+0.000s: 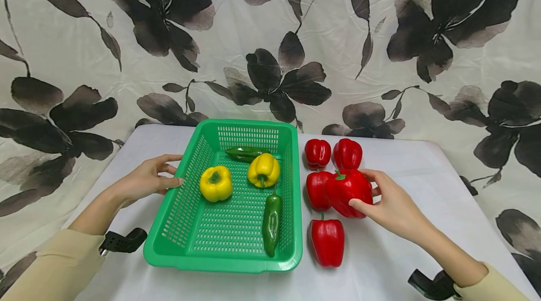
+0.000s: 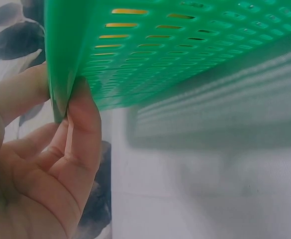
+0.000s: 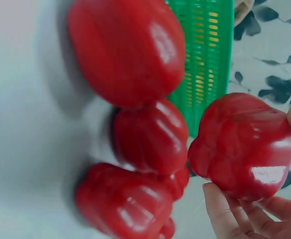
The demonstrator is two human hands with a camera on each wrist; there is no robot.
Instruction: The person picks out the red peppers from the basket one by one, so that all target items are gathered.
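Observation:
My left hand (image 1: pixel 145 179) pinches the left rim of a green plastic basket (image 1: pixel 221 263). In the left wrist view, the thumb and fingertips lie on either side of the rim (image 2: pixel 60 55). Two yellow bell peppers (image 1: pixel 216 183) and two long green chili peppers (image 1: pixel 272 223) lie in the basket. Over the table, to the right of the basket, my right hand (image 1: pixel 390 204) holds a red bell pepper (image 1: pixel 348 193) between thumb and fingers. In the right wrist view, this held red pepper (image 3: pixel 244 147) appears raised beside the others.
Several red bell peppers stand or lie along the basket's right side: two at the back (image 1: pixel 318 153), one partly behind the held pepper (image 1: pixel 317 190), one at the front (image 1: pixel 327 242). The white tabletop (image 1: pixel 405 155) meets a floral cloth backdrop (image 1: pixel 270 33).

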